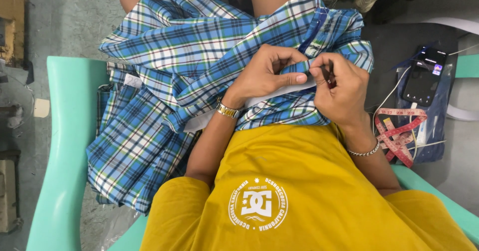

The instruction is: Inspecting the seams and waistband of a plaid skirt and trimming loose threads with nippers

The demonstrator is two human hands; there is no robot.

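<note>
1. A person in a yellow shirt sits in a mint-green plastic chair, seen from above, with a blue plaid garment heaped across the lap at upper centre of the frame.
2. The left hand is pinched shut on a folded edge of the plaid cloth, thumb pressed flat on a white strip along that edge; a gold watch circles the wrist.
3. The right hand meets it at centre frame, fingertips closed on the same edge and on a small dark tool too small to identify; the two hands touch. A silver bracelet sits on the right wrist.
4. The garment is woven cotton-like check in blue, white and green, soft and crumpled, with pleated folds spilling over the chair's left armrest toward lower left.
5. At right of the frame, near the right forearm, a red tape measure lies coiled in loose loops on a blue pouch, beside a black phone with a white cable.
6. Bare grey concrete floor shows at upper left, leaving open room beyond the armrest; the right side is crowded with the small items.
</note>
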